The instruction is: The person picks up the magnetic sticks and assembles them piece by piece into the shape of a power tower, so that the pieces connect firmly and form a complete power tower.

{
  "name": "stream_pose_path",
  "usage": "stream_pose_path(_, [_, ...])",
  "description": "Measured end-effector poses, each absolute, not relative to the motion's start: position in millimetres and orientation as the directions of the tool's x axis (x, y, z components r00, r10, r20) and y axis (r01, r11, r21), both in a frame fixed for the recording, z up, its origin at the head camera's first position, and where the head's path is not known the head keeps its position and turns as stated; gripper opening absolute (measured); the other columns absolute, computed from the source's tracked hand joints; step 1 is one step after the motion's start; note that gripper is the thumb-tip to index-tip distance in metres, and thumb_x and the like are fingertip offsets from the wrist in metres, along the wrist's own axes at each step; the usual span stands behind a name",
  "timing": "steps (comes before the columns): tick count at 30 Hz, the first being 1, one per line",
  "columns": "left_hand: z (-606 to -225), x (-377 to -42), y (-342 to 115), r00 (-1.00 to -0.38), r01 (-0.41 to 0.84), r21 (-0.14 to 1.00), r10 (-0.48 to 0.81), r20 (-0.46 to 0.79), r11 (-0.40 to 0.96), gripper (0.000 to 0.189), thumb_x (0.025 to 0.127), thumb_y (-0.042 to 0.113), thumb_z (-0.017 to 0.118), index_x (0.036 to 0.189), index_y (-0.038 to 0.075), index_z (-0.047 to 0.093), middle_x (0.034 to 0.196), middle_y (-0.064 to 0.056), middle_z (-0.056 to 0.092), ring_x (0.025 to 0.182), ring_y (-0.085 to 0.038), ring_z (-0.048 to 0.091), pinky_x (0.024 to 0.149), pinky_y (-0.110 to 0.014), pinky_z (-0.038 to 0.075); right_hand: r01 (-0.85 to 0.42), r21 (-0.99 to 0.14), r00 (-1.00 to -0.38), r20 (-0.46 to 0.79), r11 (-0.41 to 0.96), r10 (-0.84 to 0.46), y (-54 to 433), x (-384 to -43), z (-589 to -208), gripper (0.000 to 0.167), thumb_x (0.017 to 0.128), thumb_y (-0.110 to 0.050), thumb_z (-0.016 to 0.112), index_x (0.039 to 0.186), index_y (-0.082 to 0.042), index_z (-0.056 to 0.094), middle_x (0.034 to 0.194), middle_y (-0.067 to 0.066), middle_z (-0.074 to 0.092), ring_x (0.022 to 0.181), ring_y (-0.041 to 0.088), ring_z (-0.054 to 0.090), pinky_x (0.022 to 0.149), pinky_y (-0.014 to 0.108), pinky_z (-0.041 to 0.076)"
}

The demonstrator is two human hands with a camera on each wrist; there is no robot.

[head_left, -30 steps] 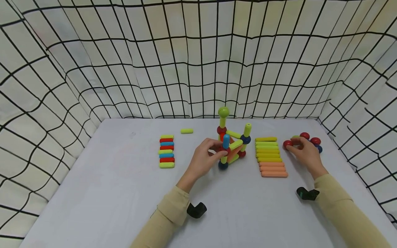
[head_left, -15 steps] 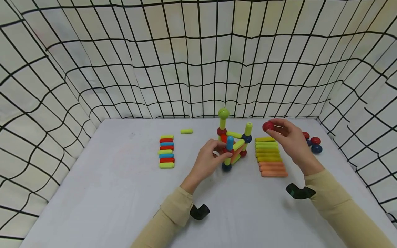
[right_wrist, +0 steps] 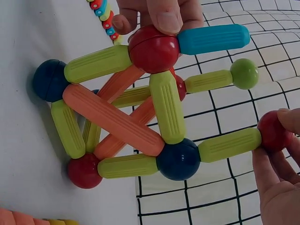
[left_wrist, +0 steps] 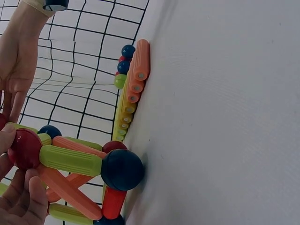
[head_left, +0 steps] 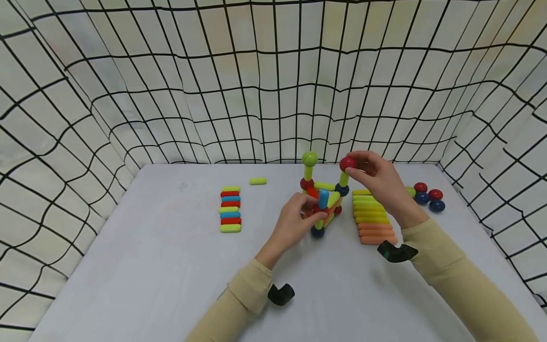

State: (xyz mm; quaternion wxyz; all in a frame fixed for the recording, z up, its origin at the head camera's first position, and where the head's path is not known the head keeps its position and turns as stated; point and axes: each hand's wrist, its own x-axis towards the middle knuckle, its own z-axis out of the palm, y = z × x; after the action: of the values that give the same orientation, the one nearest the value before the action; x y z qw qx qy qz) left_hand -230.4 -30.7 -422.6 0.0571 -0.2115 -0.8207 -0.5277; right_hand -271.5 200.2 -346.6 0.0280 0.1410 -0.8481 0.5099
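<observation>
A frame of rods and balls (head_left: 337,202) stands mid-table, built from yellow-green and orange rods with red and blue balls. My left hand (head_left: 296,222) grips its near red ball (right_wrist: 154,49), from which a blue rod (right_wrist: 214,39) sticks up. Between the thumb and fingers of my right hand (head_left: 378,183) is another red ball (right_wrist: 274,131). That ball sits at the top end of an upright yellow-green rod (right_wrist: 229,145), which rises from a blue ball (right_wrist: 178,159). A green ball (head_left: 309,159) caps the other upright at the back.
Short coloured rods (head_left: 231,204) lie in a column at left, with a lone yellow-green rod (head_left: 258,181) behind. Longer yellow and orange rods (head_left: 372,213) are lined up right of the frame. Loose balls (head_left: 436,194) cluster at far right. Black-gridded white cloth (head_left: 273,95) surrounds the table.
My right hand has picked a red ball from the cluster and carried it left onto the upright rod's top. My left hand and the frame have shifted slightly right.
</observation>
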Motion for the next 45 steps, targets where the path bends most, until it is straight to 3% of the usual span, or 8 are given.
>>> stream_pose_path(14, [-421, -233, -34, -0.893, 0.417, 0.841, 0.328, 0.308, 0.345, 0.033, 0.087, 0.024, 0.076, 0.112, 0.007, 0.061, 0.102, -0.004, 0.056, 0.093, -0.031, 0.060, 0.074, -0.024, 0.052, -0.241, -0.883, -0.965, 0.176, 0.404, -0.192, 207, -270, -348, 0.050, 0.095, -0.039, 0.063, 0.138, -0.018, 0.050, 0.133, 0.001, 0.055, 0.123, 0.018, 0.054, 0.096, 0.024, 0.048])
stream_pose_path(24, [-413, -249, -53, -0.927, 0.365, 0.870, 0.213, 0.308, 0.332, 0.020, 0.100, 0.022, 0.055, 0.115, 0.009, 0.058, 0.109, -0.002, 0.058, 0.100, -0.016, 0.054, 0.078, -0.030, 0.049, -0.109, -0.904, -0.993, 0.085, 0.413, -0.076, 248, -252, -370, 0.058, 0.094, -0.048, 0.059, 0.144, -0.025, 0.043, 0.142, -0.002, 0.049, 0.131, 0.015, 0.045, 0.110, 0.048, 0.035])
stream_pose_path(28, [-417, -259, -57, -0.946, 0.322, 0.887, 0.150, 0.287, 0.332, 0.029, 0.100, 0.018, 0.055, 0.127, 0.007, 0.052, 0.119, -0.007, 0.055, 0.110, -0.019, 0.052, 0.085, -0.033, 0.049, -0.039, -0.915, -0.996, 0.066, 0.402, 0.053, 282, -246, -390, 0.059, 0.095, -0.048, 0.057, 0.147, -0.023, 0.040, 0.144, 0.001, 0.046, 0.126, 0.008, 0.048, 0.104, 0.025, 0.041])
stream_pose_path(31, [-417, -266, -59, -0.953, 0.290, 0.904, 0.179, 0.244, 0.314, 0.043, 0.100, 0.018, 0.054, 0.140, 0.009, 0.043, 0.136, -0.008, 0.049, 0.125, -0.020, 0.046, 0.095, -0.036, 0.046, 0.010, -0.964, -0.985, 0.036, 0.266, 0.167, 311, -241, -402, 0.057, 0.095, -0.041, 0.061, 0.145, -0.020, 0.043, 0.137, 0.000, 0.049, 0.116, 0.003, 0.052, 0.089, 0.010, 0.044])
stream_pose_path(35, [-414, -272, -62, -0.941, 0.265, 0.929, 0.278, 0.191, 0.257, 0.051, 0.103, 0.020, 0.050, 0.150, 0.013, 0.032, 0.151, -0.004, 0.039, 0.139, -0.017, 0.035, 0.108, -0.038, 0.039, 0.058, -0.998, -0.943, -0.059, -0.013, 0.328, 343, -240, -414, 0.047, 0.093, -0.026, 0.067, 0.136, -0.018, 0.050, 0.120, -0.008, 0.051, 0.104, 0.003, 0.054, 0.081, 0.007, 0.047])
stream_pose_path(37, [-414, -274, -62, -0.934, 0.255, 0.938, 0.310, 0.177, 0.234, 0.052, 0.103, 0.021, 0.050, 0.151, 0.013, 0.032, 0.151, -0.003, 0.041, 0.140, -0.015, 0.035, 0.110, -0.038, 0.037, 0.119, -0.992, -0.906, -0.129, -0.050, 0.404, 355, -241, -419, 0.049, 0.093, -0.025, 0.067, 0.137, -0.018, 0.050, 0.118, -0.010, 0.049, 0.103, 0.003, 0.052, 0.082, 0.008, 0.047])
stream_pose_path(41, [-413, -275, -65, -0.932, 0.237, 0.946, 0.328, 0.156, 0.222, 0.051, 0.101, 0.019, 0.054, 0.149, 0.012, 0.037, 0.142, -0.003, 0.050, 0.132, -0.014, 0.044, 0.108, -0.035, 0.040, 0.322, -0.944, -0.846, -0.253, 0.070, 0.469, 373, -242, -431, 0.060, 0.095, -0.032, 0.063, 0.150, -0.019, 0.039, 0.131, -0.004, 0.044, 0.104, 0.007, 0.046, 0.084, 0.010, 0.046])
stream_pose_path(45, [-413, -273, -66, -0.931, 0.245, 0.937, 0.329, 0.156, 0.249, 0.051, 0.098, 0.017, 0.061, 0.145, 0.012, 0.044, 0.132, -0.003, 0.053, 0.123, -0.016, 0.050, 0.102, -0.034, 0.045, 0.394, -0.888, -0.870, -0.278, 0.236, 0.407, 390, -242, -442, 0.069, 0.097, -0.038, 0.058, 0.155, -0.015, 0.028, 0.148, 0.011, 0.032, 0.097, 0.007, 0.047, 0.080, 0.015, 0.045])
